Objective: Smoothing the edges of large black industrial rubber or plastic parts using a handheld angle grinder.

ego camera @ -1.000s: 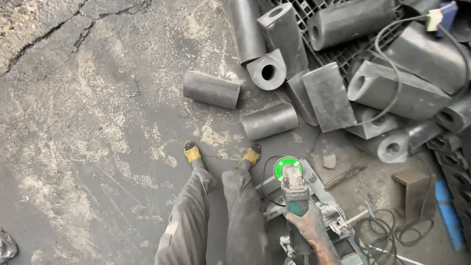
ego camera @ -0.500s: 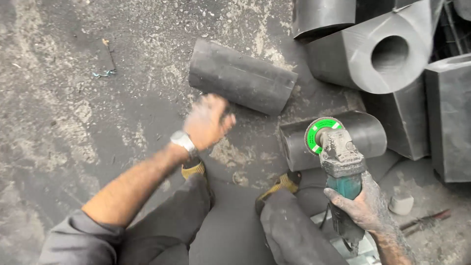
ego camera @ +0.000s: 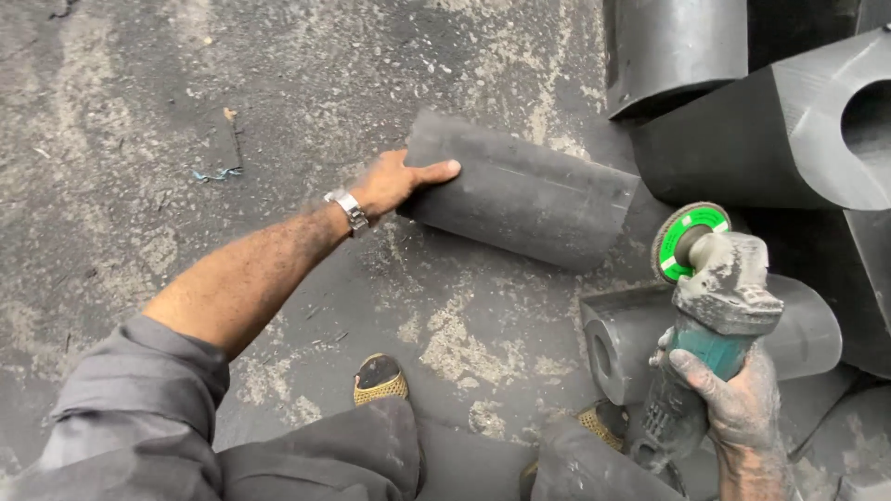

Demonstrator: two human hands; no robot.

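My left hand reaches out over the floor and rests on the near end of a long dark block that lies on its side, fingers laid along its top edge. A metal watch sits on that wrist. My right hand, grimy with dust, grips the body of an angle grinder held upright, its green-centred disc facing up. Just behind the grinder lies a second dark block with a round hole in its end.
Larger dark blocks are piled at the top right, one with a big round bore. The concrete floor is grey, dusty and stained. My knees and two yellow-trimmed shoes are at the bottom.
The view has closed in on the floor. My left hand has reached further forward and now lies on the long block's end. My right hand still holds the grinder.
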